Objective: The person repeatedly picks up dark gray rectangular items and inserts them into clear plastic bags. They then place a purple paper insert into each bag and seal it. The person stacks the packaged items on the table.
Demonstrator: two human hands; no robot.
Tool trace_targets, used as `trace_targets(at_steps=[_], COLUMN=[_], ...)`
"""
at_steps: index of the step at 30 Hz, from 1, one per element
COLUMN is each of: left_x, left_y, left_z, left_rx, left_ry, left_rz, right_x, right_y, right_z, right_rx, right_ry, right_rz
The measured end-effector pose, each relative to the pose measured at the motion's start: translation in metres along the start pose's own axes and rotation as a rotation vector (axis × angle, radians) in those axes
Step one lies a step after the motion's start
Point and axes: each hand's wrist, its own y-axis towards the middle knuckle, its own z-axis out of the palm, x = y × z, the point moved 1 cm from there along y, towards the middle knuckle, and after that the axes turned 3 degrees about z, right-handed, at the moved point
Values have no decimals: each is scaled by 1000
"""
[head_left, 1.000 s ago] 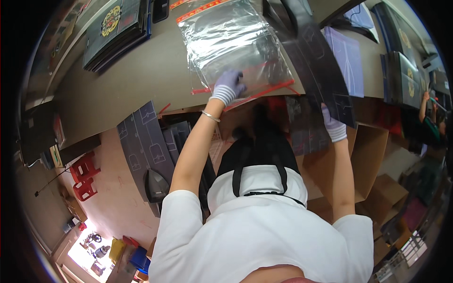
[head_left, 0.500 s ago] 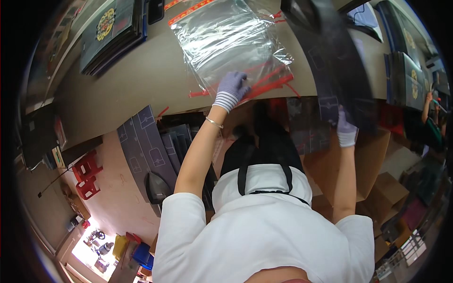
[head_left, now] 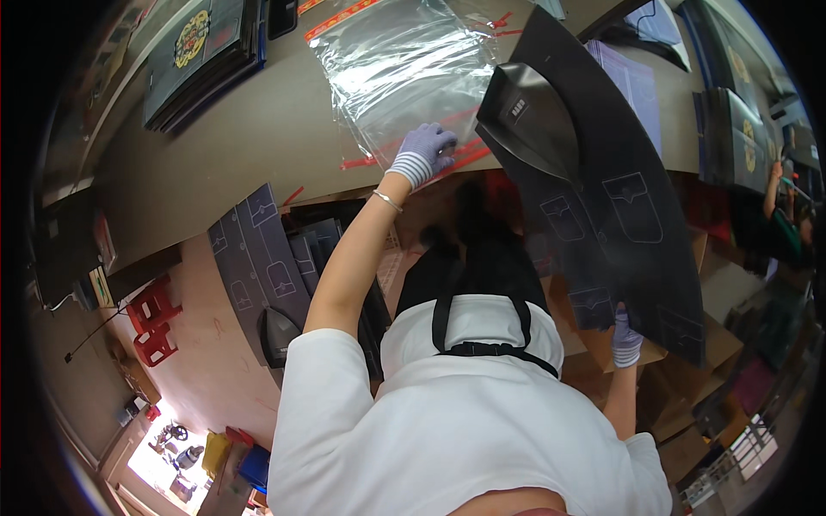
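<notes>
while its upper part reaches over the worktable and its lower part juts out past the edge, a long dark panel (head_left: 619, 163) printed with pale pocket outlines and bearing a glossy black collar shape (head_left: 529, 116) slants across the right of the scene. the right hand (head_left: 626, 337), in a lavender glove with a white-striped cuff, is closed on the panel's lower end, thumb lying over the printed face. in view, the panel's left corner overlaps the right side of a pile of clear plastic bags (head_left: 400, 77) trimmed in red. the left hand (head_left: 423, 148), gloved to match, is at the near edge of that pile with its fingers half curled; whether it grips any film cannot be told. a bracelet (head_left: 387, 200) circles the left wrist. beneath them runs the brown-grey worktable (head_left: 224, 146), where a stack of black cases (head_left: 202, 64) with a gold emblem sits at left beside a dark phone-like object (head_left: 282, 17), and lavender sheets (head_left: 632, 86) lie beyond the panel. below the table's left side leans another dark panel (head_left: 258, 249); farther off stand red stools (head_left: 153, 322). at far right, another person's arm (head_left: 772, 191) is raised.
</notes>
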Motion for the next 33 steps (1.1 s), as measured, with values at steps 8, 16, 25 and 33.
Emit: trace_targets(at_steps=[8,16,25,33], left_x=[26,41,1,-9], left_y=[21,14,-2,-24], left_z=[-2,-6,-144,-107], left_rx=[-6,-86,-690,-479], left_ry=[-607,-500,-540,-363], left_rz=[-622,-665,-466,-490], right_x=[22,34,7,36], right_y=[-15,-8,8,36], right_z=[9,85,82,-74], right_rx=[39,105,146,413], right_ry=[169,31,326,890], right_rz=[202,2,265,710])
